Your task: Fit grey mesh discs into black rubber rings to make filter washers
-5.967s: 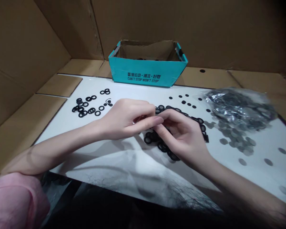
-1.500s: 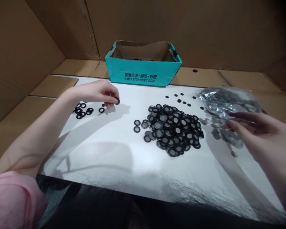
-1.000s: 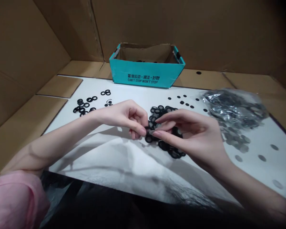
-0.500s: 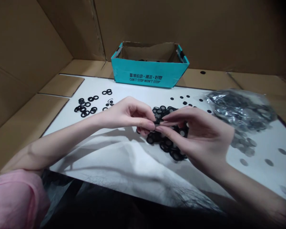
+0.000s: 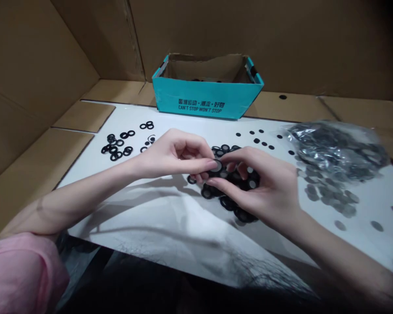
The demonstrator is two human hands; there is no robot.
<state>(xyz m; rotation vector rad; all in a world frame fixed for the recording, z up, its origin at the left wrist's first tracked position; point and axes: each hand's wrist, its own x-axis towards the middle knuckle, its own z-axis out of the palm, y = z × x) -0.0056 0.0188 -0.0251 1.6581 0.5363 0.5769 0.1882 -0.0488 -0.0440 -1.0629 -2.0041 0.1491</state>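
Note:
Between my two hands is a small black ring with a grey disc in its middle (image 5: 218,165). My left hand (image 5: 183,155) pinches it by the left edge, thumb on top and fingers curled beneath. From the other side my right hand (image 5: 265,183) grips it, the index fingertip at its upper edge and the thumb near its lower edge. Under the hands lies a heap of similar black rings (image 5: 229,203), many with grey centres, partly hidden by the right hand.
Loose black rings (image 5: 113,149) lie at the left of the white table (image 5: 137,244). A turquoise box (image 5: 203,100) stands at the back. Black discs (image 5: 256,141) are scattered right of centre. A clear plastic bag (image 5: 340,150) and loose grey discs (image 5: 334,198) are on the right.
The ring has been tipped so its grey face shows towards me. My right thumb has shifted down and left, and the right fingers have spread slightly around the ring.

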